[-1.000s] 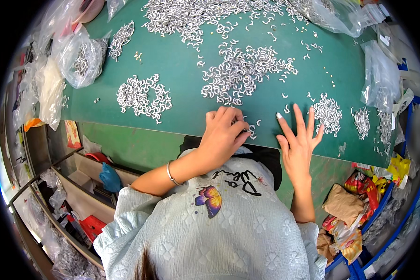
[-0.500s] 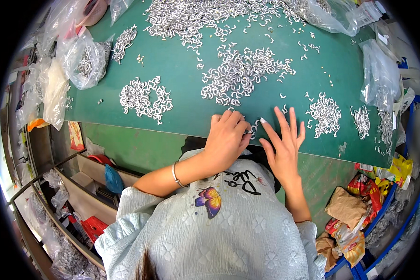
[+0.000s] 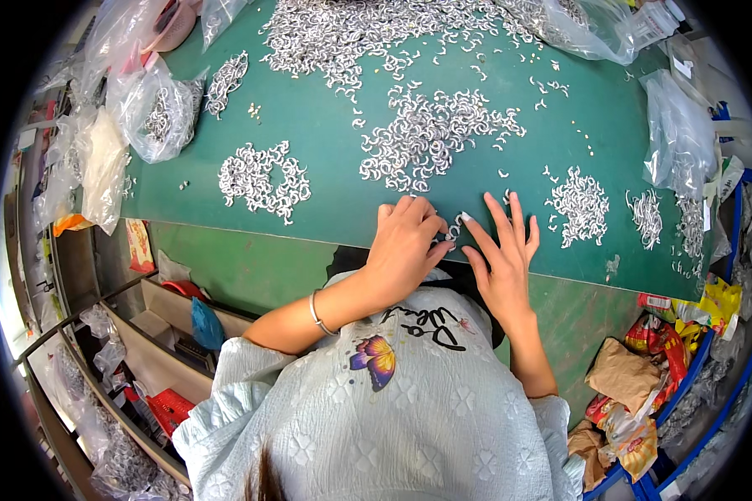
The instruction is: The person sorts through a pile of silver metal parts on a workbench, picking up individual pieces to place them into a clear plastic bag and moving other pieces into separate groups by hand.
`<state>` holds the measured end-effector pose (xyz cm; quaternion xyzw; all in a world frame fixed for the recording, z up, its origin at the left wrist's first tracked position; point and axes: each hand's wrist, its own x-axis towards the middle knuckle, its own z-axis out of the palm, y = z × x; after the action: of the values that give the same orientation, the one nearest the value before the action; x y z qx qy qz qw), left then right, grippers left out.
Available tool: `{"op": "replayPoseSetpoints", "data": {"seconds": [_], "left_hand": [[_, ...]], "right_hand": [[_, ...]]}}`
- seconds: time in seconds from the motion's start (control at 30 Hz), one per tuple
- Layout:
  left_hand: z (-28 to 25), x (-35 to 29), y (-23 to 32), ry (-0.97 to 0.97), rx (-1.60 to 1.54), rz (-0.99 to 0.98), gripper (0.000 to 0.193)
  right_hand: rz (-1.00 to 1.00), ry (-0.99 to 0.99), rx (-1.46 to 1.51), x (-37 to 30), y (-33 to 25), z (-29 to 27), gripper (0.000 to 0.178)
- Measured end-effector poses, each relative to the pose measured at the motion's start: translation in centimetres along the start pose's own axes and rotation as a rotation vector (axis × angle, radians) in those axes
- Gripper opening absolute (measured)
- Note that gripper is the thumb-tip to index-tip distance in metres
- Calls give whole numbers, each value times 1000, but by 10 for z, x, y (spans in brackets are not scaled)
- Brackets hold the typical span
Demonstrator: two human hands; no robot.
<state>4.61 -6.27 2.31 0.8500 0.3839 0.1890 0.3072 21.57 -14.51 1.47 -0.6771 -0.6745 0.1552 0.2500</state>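
At the near edge of the green table [image 3: 326,219], my left hand [image 3: 403,250] is closed, palm down. Its fingers are curled, and what they hold, if anything, is hidden under them. A few small curved silvery metal pieces [image 3: 454,227] lie by its thumb and fingertips, between my two hands. My right hand [image 3: 503,265] rests with fingers spread, its index fingertip close beside those pieces and nothing in its grasp. Beyond my hands lies a loose heap of the same curved pieces [image 3: 430,138].
Smaller piles of curved pieces lie left [image 3: 265,179] and right [image 3: 578,206]. A large heap [image 3: 342,37] spreads across the back. Plastic bags [image 3: 154,113] line the left edge, with another clear bag [image 3: 678,134] at the right. Drawers [image 3: 163,334] stand below left.
My right hand has shifted slightly left, toward my left hand. My left hand keeps its curled pose, and the piles look the same.
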Motion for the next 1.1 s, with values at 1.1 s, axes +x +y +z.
{"op": "replayPoseSetpoints", "data": {"seconds": [1.1], "left_hand": [[-65,84,-77,418,-280,-302,5]], "right_hand": [[-57,27,67,13,-1,6,17]]}}
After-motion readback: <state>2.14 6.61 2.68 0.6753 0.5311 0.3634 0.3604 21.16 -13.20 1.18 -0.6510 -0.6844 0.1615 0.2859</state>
